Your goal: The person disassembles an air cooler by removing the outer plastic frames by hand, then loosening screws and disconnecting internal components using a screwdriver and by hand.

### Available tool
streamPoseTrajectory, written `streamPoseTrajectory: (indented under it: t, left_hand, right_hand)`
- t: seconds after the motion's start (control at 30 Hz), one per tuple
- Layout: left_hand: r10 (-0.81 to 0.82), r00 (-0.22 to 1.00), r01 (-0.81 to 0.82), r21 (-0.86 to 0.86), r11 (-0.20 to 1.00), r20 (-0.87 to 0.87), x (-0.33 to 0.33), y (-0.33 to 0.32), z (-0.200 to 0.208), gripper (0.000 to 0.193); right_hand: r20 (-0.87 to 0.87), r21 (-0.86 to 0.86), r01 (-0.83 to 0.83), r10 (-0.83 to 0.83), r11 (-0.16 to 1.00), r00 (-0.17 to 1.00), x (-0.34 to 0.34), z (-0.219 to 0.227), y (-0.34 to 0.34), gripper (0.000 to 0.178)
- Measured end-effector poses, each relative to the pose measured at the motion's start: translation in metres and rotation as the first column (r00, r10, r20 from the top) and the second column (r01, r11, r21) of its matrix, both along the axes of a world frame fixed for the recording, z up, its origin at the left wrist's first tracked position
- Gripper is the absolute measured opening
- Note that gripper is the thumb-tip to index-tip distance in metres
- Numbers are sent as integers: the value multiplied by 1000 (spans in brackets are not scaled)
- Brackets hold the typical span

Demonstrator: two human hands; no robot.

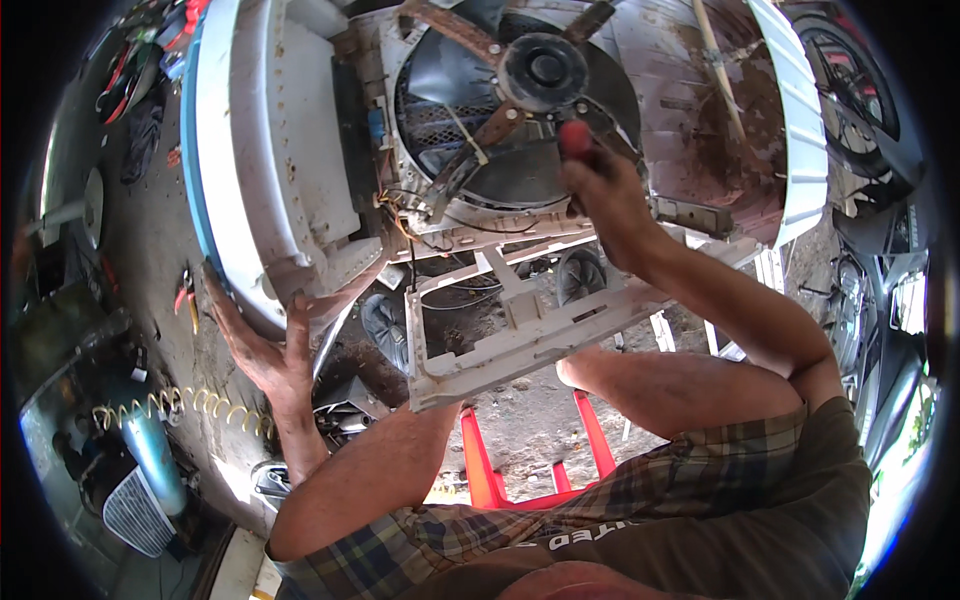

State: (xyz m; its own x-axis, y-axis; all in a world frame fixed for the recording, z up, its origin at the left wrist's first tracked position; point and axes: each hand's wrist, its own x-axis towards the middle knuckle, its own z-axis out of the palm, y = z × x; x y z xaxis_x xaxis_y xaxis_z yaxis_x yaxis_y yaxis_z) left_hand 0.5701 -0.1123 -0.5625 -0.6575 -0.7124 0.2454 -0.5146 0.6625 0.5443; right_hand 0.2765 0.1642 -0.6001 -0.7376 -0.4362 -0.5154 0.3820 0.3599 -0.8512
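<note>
In front of me stands an opened appliance with a dark round fan (pixel 543 70) and rusty blades. My right hand (pixel 605 195) is closed near the fan's lower right, around a tool with a red rounded end (pixel 575 140); its kind is hidden by the grip and blur. At the left, my left hand (pixel 265 345) holds the lower corner of a curved white casing panel (pixel 215 120) with a blue outer edge. The thumb is on the inner side, the fingers along the outside. Thin loose wires (pixel 400 212) hang beside the fan housing.
A dusty frame (pixel 520 345) spans the space before my knees. Pliers with red handles (pixel 187 300) lie left on the floor, near a coiled yellowish hose (pixel 190 403). A red stool (pixel 482 460) is beneath me. Motorcycles (pixel 860 240) line the right side.
</note>
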Motion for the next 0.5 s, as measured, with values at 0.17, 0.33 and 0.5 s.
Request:
streamPoseTrajectory:
  t: [0.17, 0.33, 0.5]
  left_hand:
    - [-12, 1000, 12, -3, 1000, 25, -2, 2, 1, 100]
    - [-52, 999, 53, -57, 997, 17, 4, -3, -5, 94]
    - [-7, 999, 8, -17, 1000, 45, 0, 3, -7, 95]
  right_hand:
    - [143, 36, 412, -413, 910, 900, -31, 4, -6, 21]
    - [50, -11, 366, -365, 930, 930, -34, -19, -4, 32]
    - [-260, 22, 225, -211, 974, 942, -28, -21, -1, 36]
